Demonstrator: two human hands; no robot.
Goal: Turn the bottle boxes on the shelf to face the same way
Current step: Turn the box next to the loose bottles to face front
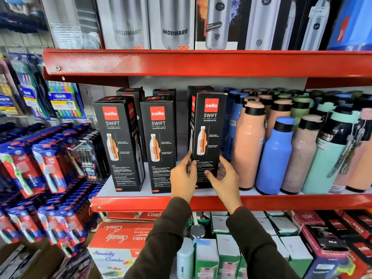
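On the shelf — both hands grip one bottle box.

Three bottle boxes stood in a front row on the shelf, more boxes behind them. The rightmost box sat between both hands, with loose bottles crowded just to its right.

red shelf, black boxes, bottles

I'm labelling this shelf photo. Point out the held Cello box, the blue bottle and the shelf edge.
Held Cello box (209,125): head view, front face.
Blue bottle (275,158): head view, body.
Shelf edge (141,203): head view, red front lip.
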